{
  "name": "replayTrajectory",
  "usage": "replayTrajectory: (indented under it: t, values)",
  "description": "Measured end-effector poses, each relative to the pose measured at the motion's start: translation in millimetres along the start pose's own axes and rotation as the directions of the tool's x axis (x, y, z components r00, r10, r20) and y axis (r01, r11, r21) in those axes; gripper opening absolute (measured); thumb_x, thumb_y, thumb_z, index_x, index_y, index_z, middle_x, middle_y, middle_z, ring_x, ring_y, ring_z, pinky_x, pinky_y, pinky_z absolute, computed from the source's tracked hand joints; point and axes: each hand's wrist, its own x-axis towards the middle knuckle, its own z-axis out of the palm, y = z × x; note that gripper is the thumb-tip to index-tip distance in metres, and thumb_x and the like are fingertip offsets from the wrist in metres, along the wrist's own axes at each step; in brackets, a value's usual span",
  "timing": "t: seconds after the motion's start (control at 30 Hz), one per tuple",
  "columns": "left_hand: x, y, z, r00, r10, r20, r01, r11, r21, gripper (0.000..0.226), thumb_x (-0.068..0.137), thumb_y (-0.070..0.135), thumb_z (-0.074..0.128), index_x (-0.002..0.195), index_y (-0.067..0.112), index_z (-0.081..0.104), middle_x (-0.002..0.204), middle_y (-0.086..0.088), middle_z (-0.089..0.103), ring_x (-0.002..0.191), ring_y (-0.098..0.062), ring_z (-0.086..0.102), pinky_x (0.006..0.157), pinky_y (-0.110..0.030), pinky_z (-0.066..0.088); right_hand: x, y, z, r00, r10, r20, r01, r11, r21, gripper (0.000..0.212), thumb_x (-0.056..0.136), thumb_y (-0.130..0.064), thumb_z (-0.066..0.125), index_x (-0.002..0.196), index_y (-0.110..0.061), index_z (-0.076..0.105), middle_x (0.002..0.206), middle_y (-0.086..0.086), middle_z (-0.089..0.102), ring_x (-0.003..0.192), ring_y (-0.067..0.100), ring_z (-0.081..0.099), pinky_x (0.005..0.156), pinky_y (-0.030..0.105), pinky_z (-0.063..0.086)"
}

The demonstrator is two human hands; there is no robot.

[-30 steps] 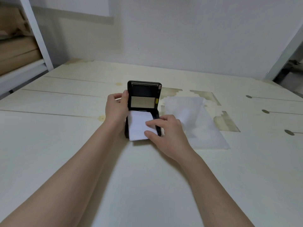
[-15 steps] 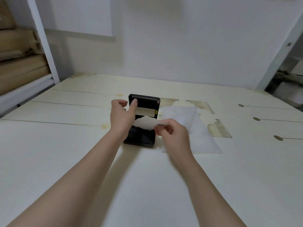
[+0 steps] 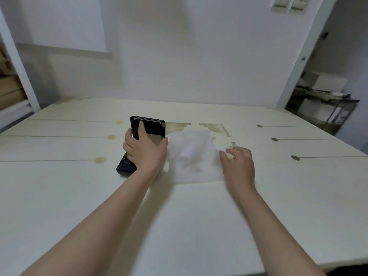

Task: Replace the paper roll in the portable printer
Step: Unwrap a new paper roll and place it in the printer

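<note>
The black portable printer (image 3: 125,166) lies on the pale wooden table (image 3: 179,216) with its lid (image 3: 151,126) standing upright and open. My left hand (image 3: 146,151) grips the printer over the lid's lower part and hides the paper bay. A clear plastic bag (image 3: 191,156) with a white paper roll (image 3: 189,151) inside lies just right of the printer. My right hand (image 3: 238,165) hovers at the bag's right edge, its fingertips pinching a small white paper strip (image 3: 222,150).
The table has peeled patches (image 3: 214,127) behind the bag and dark knots along its seams. A white shelf post (image 3: 18,62) stands at the left. A metal cart (image 3: 326,104) with boxes sits beyond the table's right corner.
My right hand pulled the white paper away from the printer and moved right, past the plastic bag. My left hand shifted from the printer's side onto its open lid. The camera tilted up.
</note>
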Motion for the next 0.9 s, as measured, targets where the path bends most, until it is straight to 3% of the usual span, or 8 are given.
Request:
replayTrajectory:
  t: [0.2,0.33,0.47,0.53,0.6,0.7,0.8,0.9]
  values:
    - [-20,6,18,0.999,0.006,-0.035,0.000,0.989,0.146,0.103,0.076,0.027,0.075,0.156,0.025,0.010,0.160,-0.015,0.005,0.144,-0.039,0.016,0.119,-0.049,0.016,-2,27,-9,0.975,0.122,0.183,-0.069,0.959,-0.276,0.041,0.097,-0.030,0.056,0.128,-0.002,0.059,0.139,0.015,0.044,0.127,0.031,0.045,0.101,0.031,0.036]
    - [-36,10,24,0.965,0.195,-0.178,-0.167,0.973,0.161,0.074,0.071,0.005,0.066,0.140,0.016,0.042,0.141,-0.015,0.037,0.125,-0.037,0.039,0.108,-0.044,0.030,-2,37,-16,0.973,0.150,0.178,-0.067,0.912,-0.404,0.027,0.097,-0.009,0.046,0.119,-0.002,0.061,0.140,0.011,0.047,0.131,0.030,0.036,0.097,0.029,0.037]
    - [-42,7,27,0.779,0.528,0.338,-0.562,0.827,0.001,0.034,0.080,0.017,0.070,0.113,0.025,0.069,0.115,0.002,0.069,0.111,-0.023,0.061,0.097,-0.038,0.043,-1,38,-19,0.990,0.088,0.106,-0.041,0.921,-0.386,0.043,0.088,0.000,0.046,0.129,-0.002,0.059,0.149,0.009,0.044,0.142,0.029,0.028,0.115,0.035,0.027]
    - [-49,6,31,0.583,0.529,0.616,-0.688,0.725,0.028,0.042,0.080,0.036,0.074,0.121,0.031,0.066,0.127,0.006,0.064,0.124,-0.017,0.053,0.110,-0.040,0.033,-3,33,-19,0.992,-0.109,0.061,0.120,0.966,-0.230,0.043,0.087,0.000,0.045,0.125,-0.004,0.065,0.142,0.011,0.054,0.137,0.031,0.039,0.115,0.037,0.030]
    - [-54,3,40,0.515,0.489,0.704,-0.787,0.595,0.162,0.047,0.082,0.044,0.070,0.128,0.036,0.061,0.138,0.010,0.055,0.134,-0.013,0.043,0.119,-0.042,0.018,-6,25,-20,0.960,-0.208,0.189,0.231,0.967,-0.107,0.042,0.091,0.000,0.041,0.122,-0.009,0.068,0.133,0.005,0.063,0.131,0.026,0.048,0.115,0.037,0.030]
    - [-54,0,45,0.545,0.509,0.667,-0.802,0.548,0.237,0.031,0.093,0.029,0.056,0.123,0.033,0.066,0.135,0.010,0.060,0.131,-0.015,0.048,0.119,-0.037,0.012,-8,23,-24,0.913,-0.028,0.407,0.160,0.942,-0.295,0.043,0.097,-0.006,0.037,0.134,-0.017,0.056,0.129,0.001,0.064,0.128,0.023,0.049,0.115,0.038,0.026]
    - [-51,0,45,0.637,0.504,0.583,-0.744,0.601,0.294,0.032,0.095,0.012,0.046,0.112,0.026,0.069,0.118,0.004,0.070,0.113,-0.021,0.060,0.116,-0.034,0.018,-6,30,-28,0.943,0.102,0.315,0.023,0.929,-0.370,0.054,0.092,0.000,0.038,0.143,-0.016,0.047,0.134,0.006,0.060,0.129,0.026,0.048,0.113,0.034,0.030]
    - [-49,3,42,0.722,0.457,0.519,-0.645,0.716,0.267,0.035,0.095,0.002,0.036,0.113,0.015,0.064,0.112,-0.004,0.071,0.107,-0.028,0.060,0.115,-0.034,0.022,-8,36,-29,0.971,0.030,0.237,0.014,0.983,-0.182,0.053,0.091,0.002,0.045,0.138,-0.022,0.054,0.130,0.003,0.062,0.126,0.022,0.049,0.098,0.029,0.042]
